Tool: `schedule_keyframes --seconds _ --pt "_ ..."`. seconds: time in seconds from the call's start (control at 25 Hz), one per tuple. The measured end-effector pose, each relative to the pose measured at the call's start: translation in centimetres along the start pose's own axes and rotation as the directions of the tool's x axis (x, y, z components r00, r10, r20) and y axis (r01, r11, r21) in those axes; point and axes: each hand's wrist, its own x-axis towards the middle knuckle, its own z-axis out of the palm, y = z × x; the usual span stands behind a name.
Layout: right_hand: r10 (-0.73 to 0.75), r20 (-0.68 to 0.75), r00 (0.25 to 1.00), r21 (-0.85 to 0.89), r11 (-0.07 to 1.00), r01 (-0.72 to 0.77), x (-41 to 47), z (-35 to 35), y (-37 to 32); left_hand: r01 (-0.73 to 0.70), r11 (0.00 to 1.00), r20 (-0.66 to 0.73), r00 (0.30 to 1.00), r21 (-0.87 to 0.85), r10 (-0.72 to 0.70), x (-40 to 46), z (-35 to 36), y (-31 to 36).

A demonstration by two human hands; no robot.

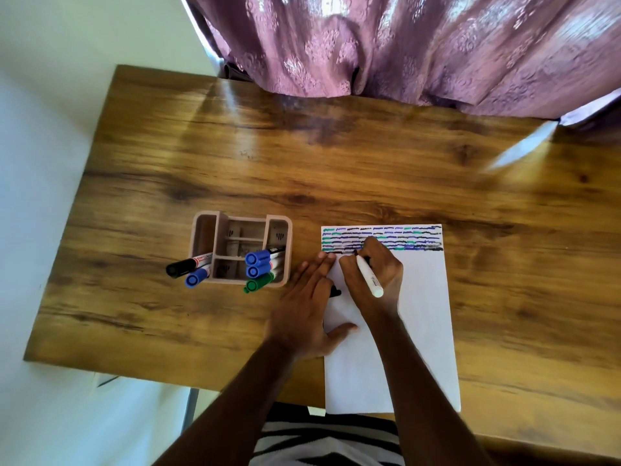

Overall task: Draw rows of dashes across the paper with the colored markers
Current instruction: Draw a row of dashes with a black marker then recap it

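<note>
Top strip of paper filled with dashes; most still blank. Right hand grips marker, new row begun. Left hand flat, pinning sheet.

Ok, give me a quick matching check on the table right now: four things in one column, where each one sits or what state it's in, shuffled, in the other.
Things:
1. left hand
2. white marker
3. green-capped marker
4. black-capped marker

Places or states:
A. held in the right hand, tip on the paper
B. leaning out of the left side of the organizer
C. pressed flat on the paper's left edge
D. at the organizer's near right corner, cap toward the person

Pairs: 1-C, 2-A, 3-D, 4-B
</note>
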Motion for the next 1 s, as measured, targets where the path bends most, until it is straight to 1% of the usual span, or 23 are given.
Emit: schedule_keyframes --seconds 0.12,0.24,0.32,0.4,0.44,0.48,0.56,0.64,0.72,0.76,0.8,0.88,0.92,1.0 --pt "-0.042 -0.028 0.999 -0.032 0.999 0.041 -0.3 0.0 0.3 -0.008 1.000 -0.015 1.000 -0.017 0.008 -0.1 0.1 0.0" --pt "-0.011 0.004 1.000 -0.005 1.000 0.011 -0.1 0.0 0.1 -0.027 1.000 -0.045 0.999 -0.013 0.027 0.0 0.4 -0.1" --pt "0.012 -0.003 1.000 0.022 1.000 -0.012 0.1 -0.2 -0.2 -0.032 0.999 -0.061 0.998 -0.026 0.031 0.0 0.4 -0.2" --pt "0.121 -0.017 0.993 0.142 0.983 -0.117 0.6 -0.9 -0.8 -0.044 0.998 -0.068 0.997 -0.054 0.041 0.1 0.0 -0.1" --pt "0.195 0.015 0.981 0.234 0.953 -0.193 1.0 -1.3 -1.0 -0.038 0.997 -0.055 0.998 -0.060 0.035 0.2 -0.1 0.0" --pt "0.232 0.069 0.970 0.315 0.918 -0.242 1.4 -1.8 -1.3 -0.031 0.998 -0.037 0.999 -0.062 0.029 0.2 -0.3 0.0" --pt "0.199 0.167 0.966 0.415 0.874 -0.252 1.9 -3.7 -3.0 -0.035 0.994 -0.019 0.999 -0.099 0.034 0.0 -1.3 0.3" --pt "0.178 0.229 0.957 0.508 0.817 -0.273 2.3 -6.0 -5.4 -0.045 0.969 -0.035 0.999 -0.242 0.038 -0.2 -2.5 1.0" --pt "0.150 0.271 0.951 0.602 0.744 -0.289 2.2 -9.1 -8.2 0.001 0.901 -0.066 0.997 -0.434 -0.033 -1.2 -5.3 2.7" --pt "0.107 0.300 0.948 0.646 0.708 -0.284 1.9 -10.7 -9.4 0.012 0.855 -0.076 0.995 -0.518 -0.060 -1.7 -7.0 3.7" --pt "0.063 0.336 0.940 0.693 0.658 -0.293 1.7 -12.2 -10.6 0.005 0.818 -0.086 0.994 -0.576 -0.067 -2.2 -8.6 4.7" --pt "0.025 0.395 0.918 0.753 0.564 -0.339 1.0 -14.2 -12.6 -0.031 0.758 -0.132 0.989 -0.651 -0.073 -3.3 -11.3 6.0" --pt "0.025 0.399 0.916 0.759 0.552 -0.346 0.7 -14.7 -13.3 -0.025 0.711 -0.145 0.983 -0.703 -0.109 -3.7 -12.5 6.5" --pt "0.047 0.373 0.927 0.730 0.602 -0.324 0.1 -14.9 -14.6 0.008 0.565 -0.135 0.968 -0.825 -0.211 -4.4 -14.5 7.1"
